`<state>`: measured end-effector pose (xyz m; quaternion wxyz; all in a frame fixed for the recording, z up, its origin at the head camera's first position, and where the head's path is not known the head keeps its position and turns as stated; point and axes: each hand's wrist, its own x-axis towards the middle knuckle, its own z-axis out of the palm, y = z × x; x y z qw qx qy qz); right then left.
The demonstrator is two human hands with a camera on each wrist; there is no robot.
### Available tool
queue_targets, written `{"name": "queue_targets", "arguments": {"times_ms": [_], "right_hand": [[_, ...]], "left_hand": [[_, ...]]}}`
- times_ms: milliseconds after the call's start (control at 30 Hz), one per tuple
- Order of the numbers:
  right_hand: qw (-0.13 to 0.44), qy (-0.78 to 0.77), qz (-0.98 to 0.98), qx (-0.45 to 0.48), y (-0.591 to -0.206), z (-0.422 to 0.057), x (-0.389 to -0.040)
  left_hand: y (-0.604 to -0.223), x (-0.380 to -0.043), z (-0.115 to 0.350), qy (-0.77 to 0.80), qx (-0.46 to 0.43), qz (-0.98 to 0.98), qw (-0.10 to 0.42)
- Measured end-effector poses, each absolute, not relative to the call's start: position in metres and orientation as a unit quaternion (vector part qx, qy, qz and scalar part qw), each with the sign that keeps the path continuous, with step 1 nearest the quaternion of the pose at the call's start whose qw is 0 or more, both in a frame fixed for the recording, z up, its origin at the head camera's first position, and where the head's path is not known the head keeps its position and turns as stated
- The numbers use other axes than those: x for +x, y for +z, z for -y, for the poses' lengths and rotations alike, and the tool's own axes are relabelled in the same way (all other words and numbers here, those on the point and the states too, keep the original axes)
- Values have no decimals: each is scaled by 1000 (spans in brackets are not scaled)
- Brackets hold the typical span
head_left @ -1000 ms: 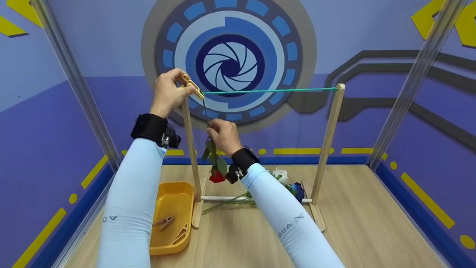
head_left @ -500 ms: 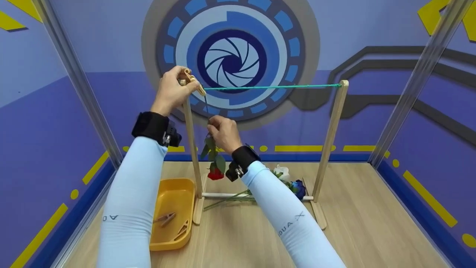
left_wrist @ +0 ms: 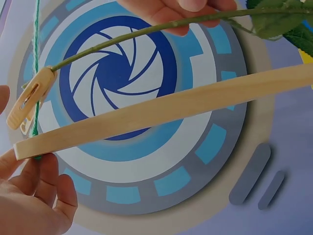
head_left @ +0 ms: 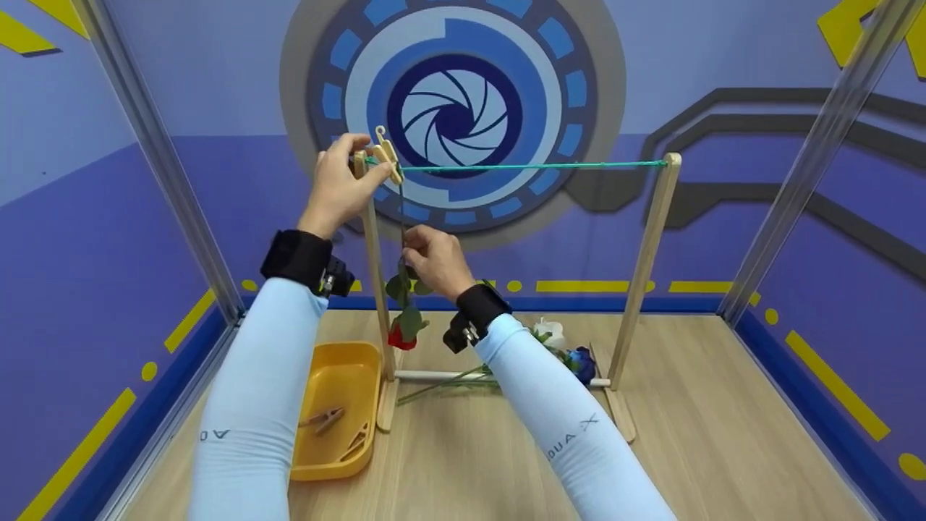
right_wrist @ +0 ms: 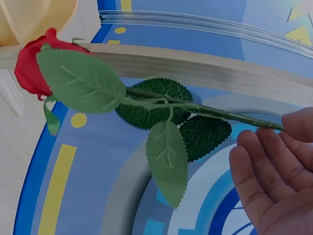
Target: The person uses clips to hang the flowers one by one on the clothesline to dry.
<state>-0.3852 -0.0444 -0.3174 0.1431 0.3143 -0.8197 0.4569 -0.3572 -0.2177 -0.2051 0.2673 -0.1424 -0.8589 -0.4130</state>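
A wooden clothespin [head_left: 389, 161] sits on the green string [head_left: 535, 166] near its left end, clipped over the end of a stem, as the left wrist view shows. My left hand [head_left: 338, 187] is right beside it, fingers spread around the top of the left wooden post [left_wrist: 161, 110] and apart from the clothespin in that view. Head-down from the clothespin hangs a red rose [head_left: 403, 336]. With thumb and fingertips my right hand [head_left: 438, 260] pinches its green stem [right_wrist: 230, 116] above the leaves.
A yellow tray [head_left: 376, 405] at the left holds a few clothespins [head_left: 354, 443]. Between the rack's feet, a white rose [head_left: 550, 333] and a blue rose [head_left: 581, 364] lie over the white crossbar [head_left: 427, 375]. The right post [head_left: 644, 268] carries the string's other end.
The left fingers have loosened from the clothespin, which has tipped more upright on the string. The rose has swung slightly left, with the right hand still pinching its stem.
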Motion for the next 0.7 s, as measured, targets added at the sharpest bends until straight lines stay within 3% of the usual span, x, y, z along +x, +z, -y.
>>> {"name": "queue_targets", "arguments": {"times_ms": [367, 700], "right_hand": [[155, 456, 802, 353, -347, 3, -369], [135, 498, 786, 340, -395, -46, -344]], "left_hand": [[-250, -322, 203, -442, -91, 842, 295], [-310, -279, 176, -451, -112, 843, 272]]}}
